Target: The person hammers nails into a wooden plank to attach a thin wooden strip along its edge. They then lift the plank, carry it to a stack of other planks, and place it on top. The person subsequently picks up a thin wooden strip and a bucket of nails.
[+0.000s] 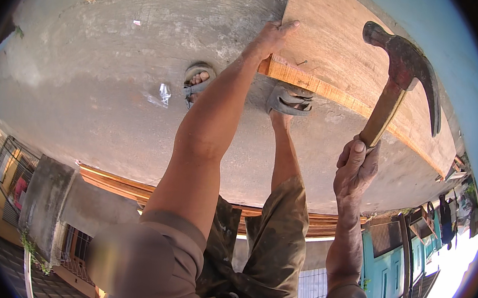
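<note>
Here, seen from a head-worn cam looking down: nearest the lens, the person's brown trousers (265, 250) and rolled sleeves fill the lower frame. The right hand (355, 171) is closed tight in a fist round the wooden handle of a claw hammer (400, 77), thumb laid up along the grip; the tool is raised in the air, its dark, rust-tinged steel head tilted to the right, claw pointing down, clear of the wood. Further out, the left arm stretches fwd to the left hand (271, 38), fingers mostly straight and flat, thumb out, pressing on the near left corner of a wide plywood board (335, 34); it grips nothing. A small nail (301, 62) stands just right of that hand, on the board's face, approx. beside the thumb side. The board is pale brown w/ worn grain, and a lighter orange-toned timber strip (310, 83) runs along its near edge. Two feet in grey sandals, left (198, 81) and right (290, 100), stand on the grey concrete slab (118, 57), the right one touching the strip. A scrap of clear plastic (163, 94) lies on the concrete left of the feet
</note>
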A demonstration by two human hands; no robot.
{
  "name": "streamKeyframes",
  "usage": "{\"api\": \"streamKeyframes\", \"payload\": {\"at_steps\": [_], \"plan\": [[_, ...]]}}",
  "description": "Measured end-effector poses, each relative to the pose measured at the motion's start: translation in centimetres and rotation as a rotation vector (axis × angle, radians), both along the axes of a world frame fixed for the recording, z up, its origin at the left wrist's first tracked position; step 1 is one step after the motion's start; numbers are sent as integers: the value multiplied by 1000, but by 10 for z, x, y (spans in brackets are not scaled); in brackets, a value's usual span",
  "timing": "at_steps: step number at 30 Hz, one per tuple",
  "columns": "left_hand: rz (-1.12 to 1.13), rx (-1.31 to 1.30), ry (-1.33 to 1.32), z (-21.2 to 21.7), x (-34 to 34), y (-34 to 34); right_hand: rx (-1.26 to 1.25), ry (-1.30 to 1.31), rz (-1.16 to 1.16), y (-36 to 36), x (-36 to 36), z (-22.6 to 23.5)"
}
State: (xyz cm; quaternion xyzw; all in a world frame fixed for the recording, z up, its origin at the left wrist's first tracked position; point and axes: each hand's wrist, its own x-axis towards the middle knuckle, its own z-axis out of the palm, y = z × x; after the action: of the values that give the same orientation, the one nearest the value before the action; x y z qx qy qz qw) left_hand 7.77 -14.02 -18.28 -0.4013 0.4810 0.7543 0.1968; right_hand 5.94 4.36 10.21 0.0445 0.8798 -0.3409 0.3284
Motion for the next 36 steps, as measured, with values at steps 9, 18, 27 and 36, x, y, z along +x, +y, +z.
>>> {"api": "streamKeyframes", "payload": {"at_steps": [9, 18, 27, 36], "plan": [[79, -36, -18, -4, -4, 6, 207, -283, 327, 37, 14, -36], [33, -4, -19, 3, -11, 13, 153, -278, 284, 35, 16, -33], [70, -28, -3, 6, -9, 10, 130, -124, 221, 15, -3, -5], [77, 59, 18, 4, -11, 6, 161, -60, 303, 43, 20, -53]]}}
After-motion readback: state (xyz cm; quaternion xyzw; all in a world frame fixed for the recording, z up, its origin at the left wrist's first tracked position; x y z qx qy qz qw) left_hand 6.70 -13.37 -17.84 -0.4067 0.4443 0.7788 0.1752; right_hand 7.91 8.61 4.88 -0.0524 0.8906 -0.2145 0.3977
